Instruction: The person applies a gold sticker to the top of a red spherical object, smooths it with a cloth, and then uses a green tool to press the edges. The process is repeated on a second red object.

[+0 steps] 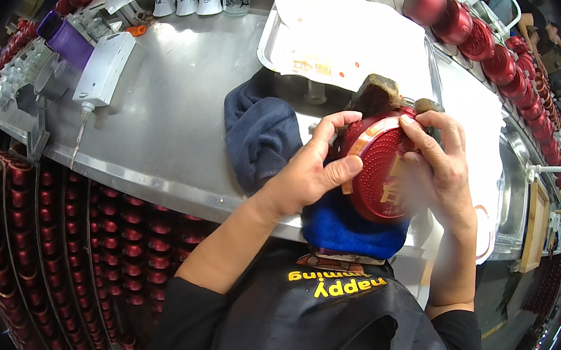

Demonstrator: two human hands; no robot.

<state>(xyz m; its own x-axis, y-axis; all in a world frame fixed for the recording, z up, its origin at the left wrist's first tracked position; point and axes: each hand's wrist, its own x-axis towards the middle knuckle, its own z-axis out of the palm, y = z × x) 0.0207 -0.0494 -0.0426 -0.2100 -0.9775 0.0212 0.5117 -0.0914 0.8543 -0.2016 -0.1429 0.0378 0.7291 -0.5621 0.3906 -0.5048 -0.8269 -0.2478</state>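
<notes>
A round, glossy red bottle [379, 171] with a raised dotted face and gold marks stands tilted in front of me, above a bright blue cloth [354, 229]. An orange and pale decal strip [365, 137] curves along its upper left edge. My left hand [317, 161] grips the bottle's left side, with thumb and forefinger close to the strip. On the other side, my right hand [443, 165] presses its fingertips on the top right rim, where the strip ends. Part of the right hand is blurred. Brown, stone-like lumps [376, 93] sit just behind the bottle.
A dark blue towel [259, 133] lies on the steel table [171, 111] to the left. Beyond are a tray [267, 43] with white decal sheets [347, 24] and a row of red bottles [475, 38]. A white box [105, 70] with a cord stands far left; racks of red bottles [126, 239] fill the lower left.
</notes>
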